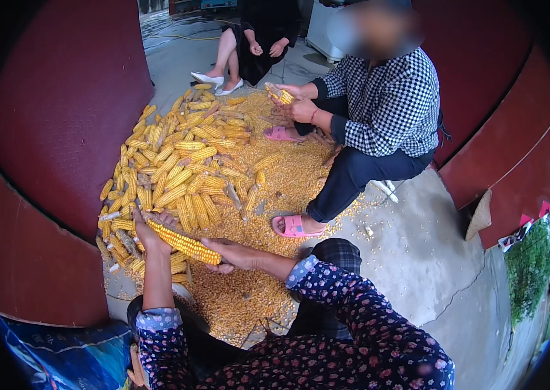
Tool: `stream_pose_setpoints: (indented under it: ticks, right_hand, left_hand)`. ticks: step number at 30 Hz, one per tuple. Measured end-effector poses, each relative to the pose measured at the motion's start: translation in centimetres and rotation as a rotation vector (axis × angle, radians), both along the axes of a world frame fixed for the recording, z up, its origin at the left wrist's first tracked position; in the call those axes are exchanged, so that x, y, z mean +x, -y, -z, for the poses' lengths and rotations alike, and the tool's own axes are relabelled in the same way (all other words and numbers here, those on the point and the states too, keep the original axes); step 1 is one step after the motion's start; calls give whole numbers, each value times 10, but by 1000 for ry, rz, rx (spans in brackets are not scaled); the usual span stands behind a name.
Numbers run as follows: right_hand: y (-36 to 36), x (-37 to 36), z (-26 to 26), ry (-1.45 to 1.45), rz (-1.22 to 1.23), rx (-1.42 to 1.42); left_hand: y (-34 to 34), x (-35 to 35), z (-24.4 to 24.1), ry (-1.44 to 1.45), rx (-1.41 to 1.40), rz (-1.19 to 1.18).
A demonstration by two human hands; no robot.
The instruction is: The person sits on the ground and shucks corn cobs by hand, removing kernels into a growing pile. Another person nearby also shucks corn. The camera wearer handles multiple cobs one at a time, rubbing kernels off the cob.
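An ear of dried yellow corn (182, 242) lies slantwise between my two hands. My left hand (150, 233) is at its upper left end, with the fingers partly hidden behind it. My right hand (230, 254) grips the lower right end, thumb on top. Part of the ear's upper side near my left hand looks bare of kernels. Beneath and beyond my hands, a heap of corn ears (177, 165) covers the floor on the left. Loose kernels (250, 292) are spread below my hands and to the right of the heap.
A person in a checked shirt (392, 107) sits at the upper right, holding another corn ear (279, 93). Farther back sits a person in dark clothes (270, 34). Red door panels (65, 122) stand at both sides. A blue sack (70, 353) lies at the lower left.
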State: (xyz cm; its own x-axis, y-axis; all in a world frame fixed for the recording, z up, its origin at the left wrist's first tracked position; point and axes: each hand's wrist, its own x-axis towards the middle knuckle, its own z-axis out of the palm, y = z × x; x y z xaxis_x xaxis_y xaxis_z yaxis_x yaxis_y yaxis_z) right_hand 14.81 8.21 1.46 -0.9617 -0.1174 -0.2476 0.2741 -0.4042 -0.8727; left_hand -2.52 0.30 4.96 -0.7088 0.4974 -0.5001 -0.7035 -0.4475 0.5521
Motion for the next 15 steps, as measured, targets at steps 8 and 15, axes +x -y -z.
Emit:
stream_pose_setpoints:
  ticks: [8, 15]
  right_hand:
    - [1, -3, 4, 81, -27, 57]
    - [7, -6, 7, 104, 82, 48]
  left_hand:
    - [3, -3, 2, 21, 32, -5]
    - [4, -4, -1, 10, 51, -33]
